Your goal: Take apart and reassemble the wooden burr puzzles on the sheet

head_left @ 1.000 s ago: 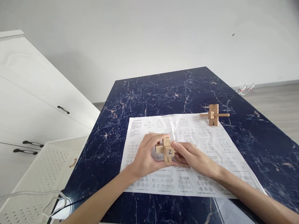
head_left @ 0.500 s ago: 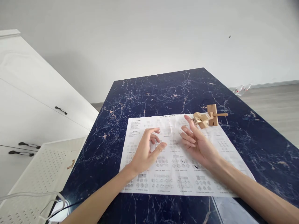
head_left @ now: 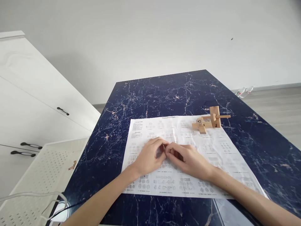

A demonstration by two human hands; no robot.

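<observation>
My left hand [head_left: 151, 157] and my right hand [head_left: 189, 158] meet over the middle of a printed instruction sheet [head_left: 162, 188]. Thumb and fingers of each are curled into a pinch, with the fingertips touching those of the other hand. Whatever is between them, if anything, is hidden. Beyond the right hand, on the sheet's far right part, lies a wooden block puzzle piece [head_left: 201, 126] marked with a letter. It touches or overlaps an interlocked wooden block assembly [head_left: 214, 117], which has a thin bar sticking out to the right.
The sheet lies on a dark blue marble-patterned table [head_left: 150, 97]. At left are a white cabinet [head_left: 42, 94] and a white perforated surface [head_left: 47, 166] with a small wooden piece [head_left: 72, 165] on it. A white cable [head_left: 30, 194] runs at the lower left.
Both hands were apart and open; they have come together, fingertips closed and touching. The right hand has moved away from the wooden blocks, and the nearer block has turned and settled on the sheet.
</observation>
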